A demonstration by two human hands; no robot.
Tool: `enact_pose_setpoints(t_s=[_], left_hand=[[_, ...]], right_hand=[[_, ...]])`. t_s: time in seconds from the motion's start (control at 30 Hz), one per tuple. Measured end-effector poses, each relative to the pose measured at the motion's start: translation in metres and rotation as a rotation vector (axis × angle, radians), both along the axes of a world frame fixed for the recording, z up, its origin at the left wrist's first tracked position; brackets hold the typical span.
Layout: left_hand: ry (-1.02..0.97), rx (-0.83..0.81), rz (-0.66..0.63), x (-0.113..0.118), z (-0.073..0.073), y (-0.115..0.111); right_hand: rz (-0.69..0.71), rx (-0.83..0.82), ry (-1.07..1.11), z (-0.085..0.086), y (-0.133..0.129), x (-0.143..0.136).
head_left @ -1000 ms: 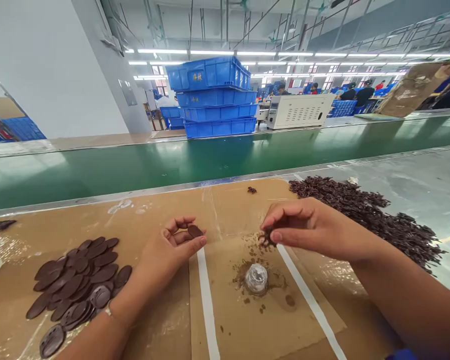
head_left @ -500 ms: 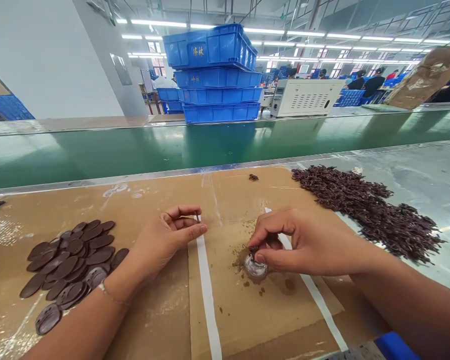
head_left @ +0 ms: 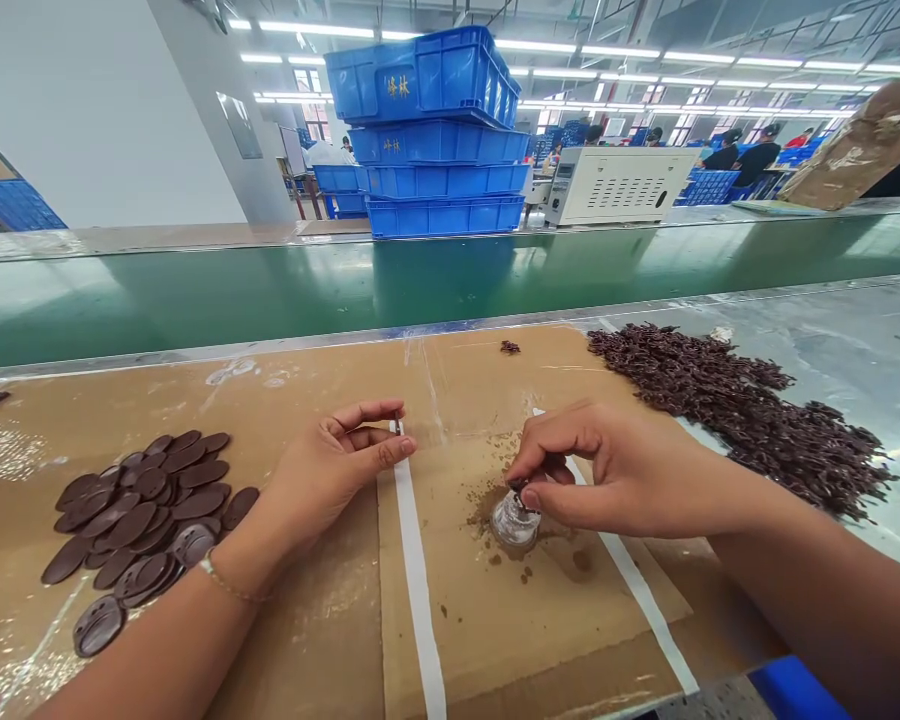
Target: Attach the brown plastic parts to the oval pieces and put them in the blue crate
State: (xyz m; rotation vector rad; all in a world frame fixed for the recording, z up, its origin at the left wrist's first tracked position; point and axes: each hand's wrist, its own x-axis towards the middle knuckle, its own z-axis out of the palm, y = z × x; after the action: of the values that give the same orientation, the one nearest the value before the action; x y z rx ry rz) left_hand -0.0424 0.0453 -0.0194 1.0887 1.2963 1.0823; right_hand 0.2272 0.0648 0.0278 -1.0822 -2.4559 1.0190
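Observation:
My left hand (head_left: 356,450) pinches a thin dark piece (head_left: 397,424) upright between thumb and fingertips, above a white tape strip. Its exact shape cannot be made out, as it is seen edge-on. My right hand (head_left: 592,465) is closed on a small dark brown piece (head_left: 520,490), mostly covered by the fingers. Right below those fingertips is a small round dish with a whitish, wet-looking substance (head_left: 515,522). The whitish stuff reaches up towards the held piece. Damp brown spots surround the dish on the cardboard (head_left: 495,640).
Flat dark brown oval discs (head_left: 139,520) lie heaped at left. A long pile of small dark brown pieces (head_left: 742,410) spreads at right. Behind runs a green conveyor belt (head_left: 300,300), with stacked blue crates (head_left: 435,160) and a beige metal box (head_left: 622,187) beyond it.
My right hand has risen slightly with its small dark piece, and more of the whitish substance shows beneath it. My left hand keeps its pinch almost in place. The view has tilted a little.

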Motion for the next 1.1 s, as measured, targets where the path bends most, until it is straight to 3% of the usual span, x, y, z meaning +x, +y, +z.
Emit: enact_pose_setpoints(t_s=[0.7, 0.8, 0.93, 1.0, 1.1], left_hand=[[-0.038, 0.022, 0.007, 0.001, 0.002, -0.001], [-0.099, 0.052, 0.01, 0.005, 0.005, -0.004], [-0.24, 0.033, -0.054, 0.019, 0.01, -0.017], [-0.299, -0.002, -0.116, 0.028, 0.011, -0.026], [-0.355, -0.046, -0.215, 0.038, 0.011, -0.037]], right_hand=[[0.001, 0.005, -0.017, 0.0, 0.0, 0.001], [-0.082, -0.006, 0.164, -0.002, -0.002, 0.0], [-0.192, -0.013, 0.589, -0.006, -0.008, -0.007], [-0.164, -0.032, 0.738, -0.008, -0.012, -0.012], [-0.071, -0.058, 0.786, -0.012, -0.016, -0.018]])
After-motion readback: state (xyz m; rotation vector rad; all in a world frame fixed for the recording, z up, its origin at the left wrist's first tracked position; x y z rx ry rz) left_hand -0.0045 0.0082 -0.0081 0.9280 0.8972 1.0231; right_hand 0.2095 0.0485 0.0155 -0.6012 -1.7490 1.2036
